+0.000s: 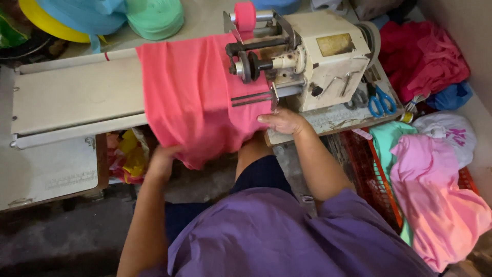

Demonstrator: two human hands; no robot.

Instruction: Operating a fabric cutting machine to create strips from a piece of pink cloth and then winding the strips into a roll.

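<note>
Head view: we see a seated person in a purple top at a sewing machine (pixel 323 56), w/ a coral-pink cloth (pixel 195 97) draped over the counter (pixel 77 97) and hanging off its front edge toward the lap. The cloth runs from the counter's back edge, under the machine's head at the right, and down past the front rail. The right hand (pixel 282 122) lies flat on the cloth's right edge, just beside the machine base, fingers together and pressed down, not clenched. The left hand (pixel 163 156) is under the hanging lower-left corner of the cloth; fingers are hidden by the fabric, so we can't tell whether they grip it, but the hand touches the cloth from below. A pink thread spool (pixel 245 15) sits on top of the machine. Blue-handled scissors (pixel 382 101) lie on the machine's stand, to the right, well apart from both hands. Right of the person, a red basket (pixel 371 174) holds a pink garment (pixel 435 200) and a teal one (pixel 387 136); a white bag (pixel 448 131) rests near them. A red fabric heap (pixel 423 56) lies behind, at upper right. Rolls of green (pixel 156 18), blue and yellow tape sit at top left, beyond the counter.
</note>
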